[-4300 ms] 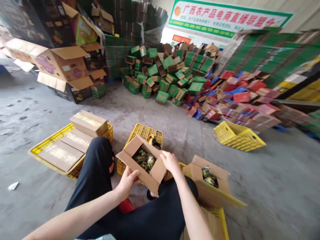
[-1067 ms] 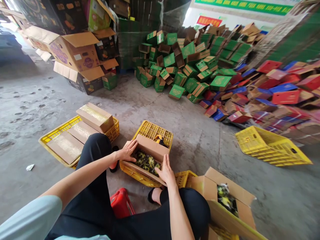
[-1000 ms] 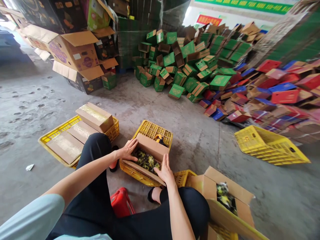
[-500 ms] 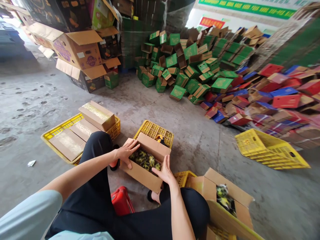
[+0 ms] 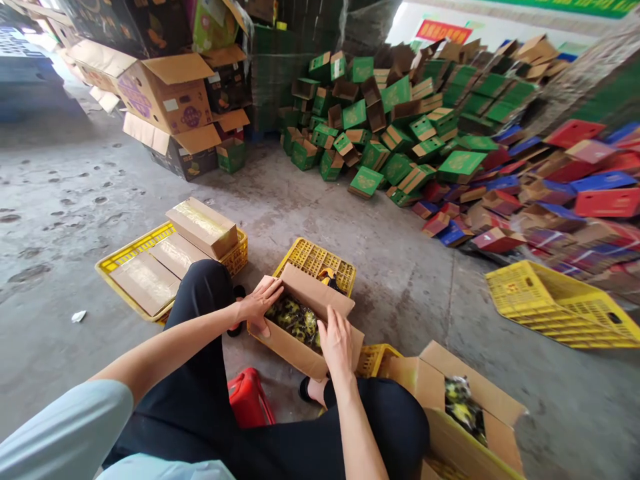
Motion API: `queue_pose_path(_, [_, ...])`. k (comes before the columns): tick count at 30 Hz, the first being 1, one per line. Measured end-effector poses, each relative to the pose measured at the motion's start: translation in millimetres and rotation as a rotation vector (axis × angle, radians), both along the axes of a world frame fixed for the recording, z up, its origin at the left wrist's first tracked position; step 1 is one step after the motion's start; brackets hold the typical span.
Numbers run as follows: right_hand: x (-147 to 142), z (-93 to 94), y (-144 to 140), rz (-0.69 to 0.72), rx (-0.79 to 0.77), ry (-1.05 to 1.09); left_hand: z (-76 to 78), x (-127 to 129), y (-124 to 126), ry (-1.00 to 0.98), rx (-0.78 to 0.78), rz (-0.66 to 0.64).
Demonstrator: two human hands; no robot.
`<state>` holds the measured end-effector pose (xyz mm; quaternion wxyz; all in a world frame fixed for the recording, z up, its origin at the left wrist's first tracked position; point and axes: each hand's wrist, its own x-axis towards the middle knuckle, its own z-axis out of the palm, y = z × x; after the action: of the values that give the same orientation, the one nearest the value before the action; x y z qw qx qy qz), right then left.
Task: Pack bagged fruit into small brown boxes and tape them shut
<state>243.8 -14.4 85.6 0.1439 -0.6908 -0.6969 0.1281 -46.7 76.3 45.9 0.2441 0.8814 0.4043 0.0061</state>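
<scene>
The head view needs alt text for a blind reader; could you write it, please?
A person's left hand and right hand touch opposite ends of an open cardboard box of wrapped items. Taped boxes sit in a crate at left; green boxes lie heaped behind.

You are in what looks like a packing warehouse, shown by the bare concrete floor [image 5: 400, 280], heaped green boxes [image 5: 395, 153], stacked cartons [image 5: 165, 93] and yellow crates [image 5: 555, 303].

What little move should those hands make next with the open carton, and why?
Probably fold the far flap inward: it stands open, and the yellow-and-dark packs inside the carton are exposed. The left hand and right hand are at opposite ends, so both seem well placed to help.
</scene>
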Motion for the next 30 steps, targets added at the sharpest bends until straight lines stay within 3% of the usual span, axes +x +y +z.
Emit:
queue_pose_path(4, [-46,-0.4,16,0.124,-0.341,0.104,2.5,0,1,0.048,-0.013,-0.010])
queue_pose_path(8, [-96,-12.9,49,0.162,-0.354,0.120,1.7,-3,3,0.030,-0.018,-0.064])
queue_pose_path(11, [-117,-16.4,70,0.191,-0.327,0.133,0.9,-5,4,0.003,-0.006,-0.026])
queue_pose_path(13, [-115,-15.3,76,0.196,-0.328,0.120,3.8,-3,5,0.016,-0.009,-0.002])
queue_pose_path(16, [-86,-12.9,68,0.146,-0.337,0.060,12.5,9,2,0.060,0.042,0.035])
queue_pose_path(19, [-45,-15.6,49,0.069,-0.386,-0.023,19.5,34,-7,0.123,0.126,0.089])
queue_pose_path(22, [-20,-25.5,33,0.033,-0.491,-0.062,19.6,62,-14,0.228,0.060,0.157])
queue_pose_path(26, [-19,-43.3,27,-0.054,-0.538,-0.099,13.0,88,-11,0.321,-0.002,0.212])
queue_pose_path(30, [-21,-51.6,31,-0.069,-0.477,-0.062,6.6,93,-2,0.379,-0.021,0.173])
